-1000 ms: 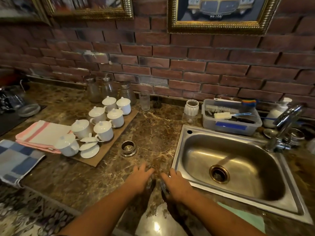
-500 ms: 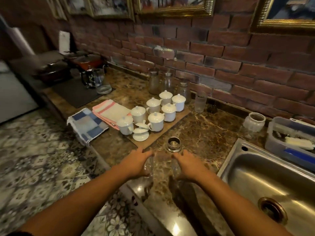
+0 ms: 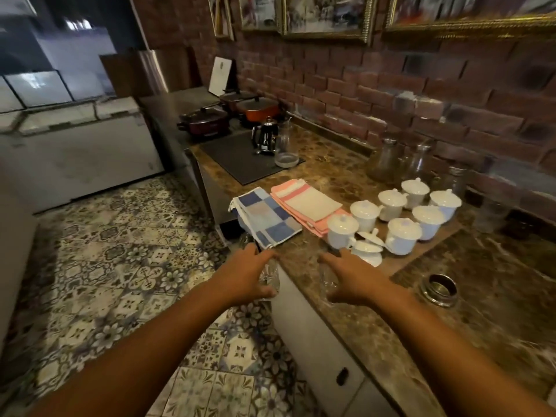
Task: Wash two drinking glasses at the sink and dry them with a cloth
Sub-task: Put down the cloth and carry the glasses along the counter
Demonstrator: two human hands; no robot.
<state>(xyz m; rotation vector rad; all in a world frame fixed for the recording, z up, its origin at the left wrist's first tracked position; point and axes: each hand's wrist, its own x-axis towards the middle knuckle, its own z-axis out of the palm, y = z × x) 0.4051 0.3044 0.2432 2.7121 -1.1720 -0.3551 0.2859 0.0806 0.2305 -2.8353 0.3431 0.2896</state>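
Swung further left since half a second ago: steel sink gone from view, blue checked cloth [image 3: 264,216] now just beyond the hands. Left hand [image 3: 245,276] wrapped around a clear drinking glass [image 3: 270,275] out past the brown marble table [image 3: 481,296] edge, over the patterned floor. Right hand [image 3: 353,279] curled on a second clear glass [image 3: 326,279] above the table, near the white lidded cups [image 3: 403,231].

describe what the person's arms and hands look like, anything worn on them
Both forearms come up from the bottom of the view bare, with no sleeve showing. The left hand and right hand wear no gloves, and no watch, bracelet or ring is visible on either. The picture is blurred by motion, so small items such as a thin ring cannot be ruled out.
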